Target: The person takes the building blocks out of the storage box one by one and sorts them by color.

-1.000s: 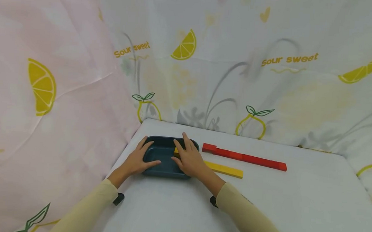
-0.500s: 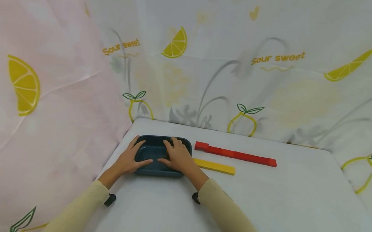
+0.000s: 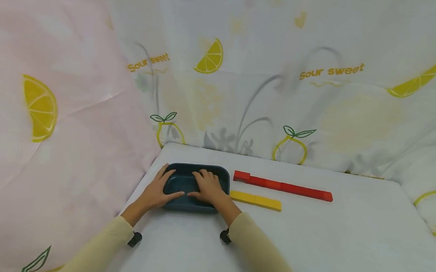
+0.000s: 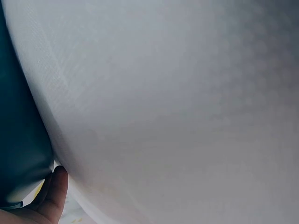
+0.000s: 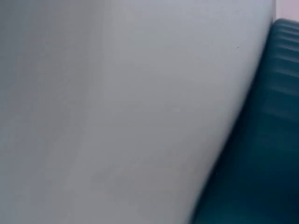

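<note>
A dark blue rectangular tray (image 3: 191,208) stands on the white table, with both hands at it. My left hand (image 3: 156,192) grips its left end, thumb and forefinger reaching over the rim. Fingers (image 4: 56,193) lie against the tray's outer wall in the left wrist view. Inside the tray's right half, my right hand (image 3: 210,189) bends its fingers downward over a yellow block, which the hand now hides. Outside on the right, a row of yellow blocks (image 3: 256,199) lies close to the tray wall. The right wrist view shows only table and the tray's ribbed side (image 5: 261,140).
Behind the yellow row lies a longer row of red blocks (image 3: 283,186), with a raised block (image 3: 242,176) at its left end. Lemon-printed cloth (image 3: 261,73) hangs behind the table, and pinkish cloth (image 3: 82,146) borders it on the left.
The right hand has lowered further into the tray and shifted slightly left; the yellow block under it has gone from sight. The left hand keeps its place on the tray. The head view has shifted slightly.
</note>
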